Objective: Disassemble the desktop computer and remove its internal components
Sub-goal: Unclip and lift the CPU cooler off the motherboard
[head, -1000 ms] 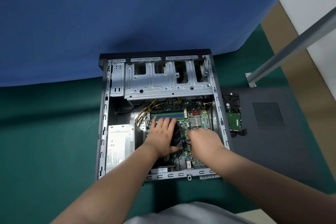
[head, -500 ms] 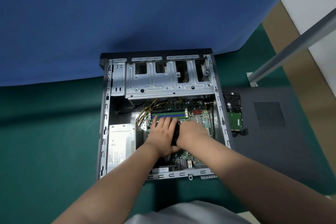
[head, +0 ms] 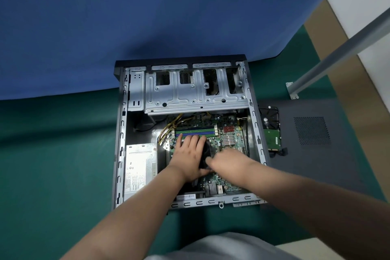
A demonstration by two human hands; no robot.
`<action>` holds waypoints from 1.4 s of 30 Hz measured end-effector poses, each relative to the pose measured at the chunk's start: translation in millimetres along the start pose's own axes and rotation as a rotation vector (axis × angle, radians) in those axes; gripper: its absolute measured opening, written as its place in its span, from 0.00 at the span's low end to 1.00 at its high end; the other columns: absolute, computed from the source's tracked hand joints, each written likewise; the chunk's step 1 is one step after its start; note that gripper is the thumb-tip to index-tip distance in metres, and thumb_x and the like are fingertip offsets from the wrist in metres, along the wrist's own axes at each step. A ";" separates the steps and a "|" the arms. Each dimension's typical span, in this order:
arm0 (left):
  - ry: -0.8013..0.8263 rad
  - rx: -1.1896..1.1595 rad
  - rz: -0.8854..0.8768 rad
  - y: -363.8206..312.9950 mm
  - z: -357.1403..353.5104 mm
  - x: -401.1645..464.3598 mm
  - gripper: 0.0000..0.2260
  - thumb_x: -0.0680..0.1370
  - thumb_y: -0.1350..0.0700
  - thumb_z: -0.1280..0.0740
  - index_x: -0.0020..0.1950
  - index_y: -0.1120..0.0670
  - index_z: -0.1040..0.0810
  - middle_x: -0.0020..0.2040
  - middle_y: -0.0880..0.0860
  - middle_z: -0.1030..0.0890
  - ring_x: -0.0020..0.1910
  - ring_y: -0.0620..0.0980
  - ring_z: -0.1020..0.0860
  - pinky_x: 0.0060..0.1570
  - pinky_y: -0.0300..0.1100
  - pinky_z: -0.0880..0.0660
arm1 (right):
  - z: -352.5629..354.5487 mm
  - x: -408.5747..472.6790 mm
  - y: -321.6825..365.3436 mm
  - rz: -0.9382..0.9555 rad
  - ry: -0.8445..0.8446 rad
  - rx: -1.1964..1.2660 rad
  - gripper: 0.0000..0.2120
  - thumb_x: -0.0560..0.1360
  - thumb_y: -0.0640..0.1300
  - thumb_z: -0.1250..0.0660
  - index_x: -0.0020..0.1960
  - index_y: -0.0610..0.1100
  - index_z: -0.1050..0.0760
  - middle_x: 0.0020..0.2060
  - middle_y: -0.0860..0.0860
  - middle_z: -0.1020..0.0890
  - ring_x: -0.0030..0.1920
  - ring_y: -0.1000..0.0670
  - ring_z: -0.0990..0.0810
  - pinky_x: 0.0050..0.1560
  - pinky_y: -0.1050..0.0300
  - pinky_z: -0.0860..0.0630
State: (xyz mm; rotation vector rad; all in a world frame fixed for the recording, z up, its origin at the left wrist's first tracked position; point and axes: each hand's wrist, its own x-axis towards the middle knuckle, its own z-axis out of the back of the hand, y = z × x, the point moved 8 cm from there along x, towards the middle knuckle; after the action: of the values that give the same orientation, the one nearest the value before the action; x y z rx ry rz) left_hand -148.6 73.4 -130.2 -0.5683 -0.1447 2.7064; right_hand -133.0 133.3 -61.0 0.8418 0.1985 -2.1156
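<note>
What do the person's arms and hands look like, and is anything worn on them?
Both forearms are bare, with no sleeves in view. The left hand and right hand wear no gloves, and no rings, watch or wrist strap show. The right hand is blurred.

Blue cloth backdrop [head: 147, 17] behind green mat [head: 52, 164].

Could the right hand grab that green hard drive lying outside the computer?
Probably yes. The hard drive lies in the open on the dark side panel, right of the case wall. But the right hand is at the black fan now.
</note>
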 end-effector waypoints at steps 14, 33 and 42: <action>-0.022 0.008 0.005 0.6 0.3 -0.3 0.44 0.69 0.31 0.39 0.75 0.53 0.51 0.68 0.53 0.39 0.68 0.55 0.41 0.72 0.57 0.57 | -30.7 -22.3 -36.8 -0.790 -0.148 1.166 0.04 0.71 0.36 0.38 0.39 0.42 0.28 0.32 0.47 0.25 0.34 0.46 0.26 0.33 0.58 0.31; 0.005 0.037 0.002 -1.2 1.5 -0.9 0.40 0.71 0.37 0.40 0.75 0.54 0.53 0.70 0.55 0.40 0.69 0.56 0.42 0.72 0.57 0.56 | 8.8 -2.0 13.8 0.146 0.040 -0.097 0.11 0.76 0.32 0.40 0.56 0.40 0.26 0.48 0.44 0.18 0.47 0.42 0.20 0.40 0.51 0.30; -0.007 0.005 0.011 0.2 -0.6 0.3 0.39 0.71 0.41 0.40 0.75 0.54 0.52 0.69 0.55 0.40 0.68 0.56 0.41 0.72 0.57 0.56 | -8.6 -3.1 -5.4 -0.666 -0.029 0.633 0.20 0.77 0.43 0.38 0.65 0.36 0.37 0.59 0.43 0.23 0.58 0.43 0.23 0.51 0.53 0.26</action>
State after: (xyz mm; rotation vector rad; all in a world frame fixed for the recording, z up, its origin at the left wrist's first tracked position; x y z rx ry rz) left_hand -148.7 73.3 -130.9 -0.5596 -0.1370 2.7193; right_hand -131.5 142.2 -66.3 1.2243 -0.2652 -2.8805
